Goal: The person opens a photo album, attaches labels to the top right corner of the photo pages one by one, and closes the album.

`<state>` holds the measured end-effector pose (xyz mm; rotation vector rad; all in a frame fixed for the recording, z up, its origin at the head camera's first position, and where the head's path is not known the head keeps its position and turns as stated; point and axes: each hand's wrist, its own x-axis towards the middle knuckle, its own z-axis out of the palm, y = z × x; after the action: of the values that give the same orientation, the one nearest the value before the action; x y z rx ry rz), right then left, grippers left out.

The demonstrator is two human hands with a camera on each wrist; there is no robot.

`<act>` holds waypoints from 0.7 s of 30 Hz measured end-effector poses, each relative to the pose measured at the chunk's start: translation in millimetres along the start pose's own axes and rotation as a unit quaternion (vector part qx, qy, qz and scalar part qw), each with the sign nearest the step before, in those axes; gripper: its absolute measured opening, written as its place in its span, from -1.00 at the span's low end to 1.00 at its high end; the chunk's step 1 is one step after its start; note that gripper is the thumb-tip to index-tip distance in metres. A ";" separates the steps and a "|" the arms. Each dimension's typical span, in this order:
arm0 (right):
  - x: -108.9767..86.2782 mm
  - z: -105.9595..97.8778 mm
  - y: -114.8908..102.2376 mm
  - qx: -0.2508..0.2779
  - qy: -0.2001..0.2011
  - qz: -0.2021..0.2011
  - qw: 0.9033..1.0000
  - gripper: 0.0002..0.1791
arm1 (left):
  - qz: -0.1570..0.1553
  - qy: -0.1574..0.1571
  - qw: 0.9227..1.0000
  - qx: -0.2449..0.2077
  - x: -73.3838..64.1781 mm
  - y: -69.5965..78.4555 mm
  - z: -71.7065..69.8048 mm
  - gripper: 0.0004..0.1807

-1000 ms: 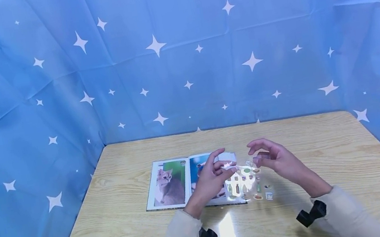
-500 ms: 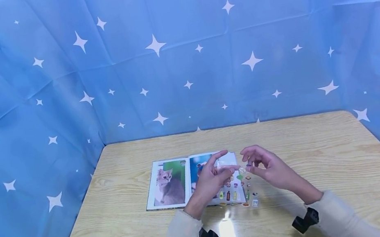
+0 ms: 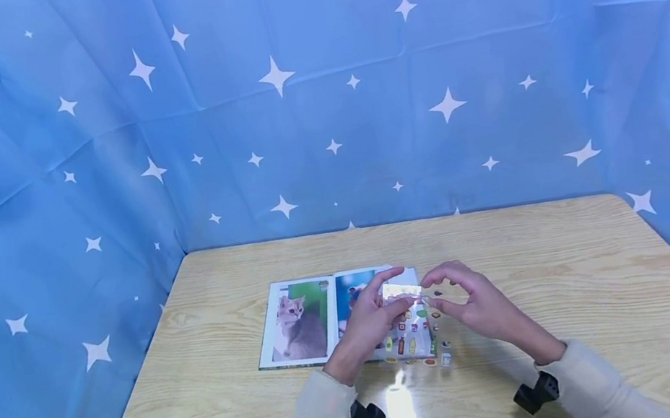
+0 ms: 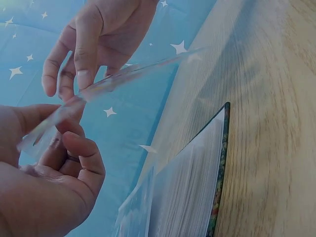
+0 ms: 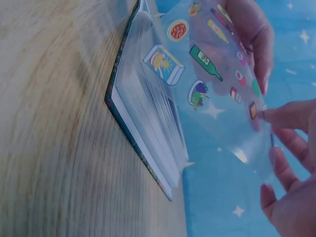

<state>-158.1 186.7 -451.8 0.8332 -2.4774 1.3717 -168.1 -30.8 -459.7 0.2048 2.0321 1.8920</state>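
A clear sticker sheet (image 3: 415,324) with small pictures of food and bottles is held in the air above the right part of an open photo book (image 3: 301,324). My left hand (image 3: 362,321) grips the sheet's left side, thumb on top and curled fingers underneath, plain in the left wrist view. The thumb and fingers of my right hand (image 3: 484,302) pinch the sheet near its upper right, by a small sticker. In the right wrist view a green bottle sticker (image 5: 206,62) and a box sticker (image 5: 164,65) show on the sheet. Whether a sticker edge is lifted is too small to tell.
The book lies on a wooden table (image 3: 208,404), with a cat photo (image 3: 297,324) on its left page; the hands partly cover the right page. A blue curtain (image 3: 361,124) with white stars stands behind and at the sides. Light glares on the tabletop.
The right hand has moved left, closer to the left hand, and now pinches the sheet. The sheet has shifted left and tilted. My left hand has hardly moved.
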 end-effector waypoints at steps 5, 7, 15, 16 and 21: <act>-0.4 1.4 -2.0 -0.020 0.010 -0.001 1.000 -0.70 | -0.005 -0.005 1.000 0.001 0.5 1.3 0.4 -0.42; -0.5 1.7 -2.1 -0.025 0.014 0.001 1.000 -0.70 | -0.008 -0.009 1.000 -0.005 0.6 1.6 0.6 -0.42; -0.6 2.7 -1.1 -0.028 0.032 -0.001 0.999 -0.73 | -0.010 -0.017 1.000 -0.013 0.6 1.2 1.4 -0.48; -0.7 2.8 -1.0 -0.026 0.034 -0.001 0.999 -0.73 | -0.010 -0.015 1.000 -0.008 0.5 1.3 1.6 -0.49; -0.8 3.5 0.3 -0.013 0.047 -0.010 0.999 -0.73 | -0.016 -0.010 1.000 0.005 0.3 1.9 1.7 -0.51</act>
<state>-157.3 184.3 -454.3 0.7686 -2.4035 1.3378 -168.0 -28.9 -457.9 0.1919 2.0202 1.8537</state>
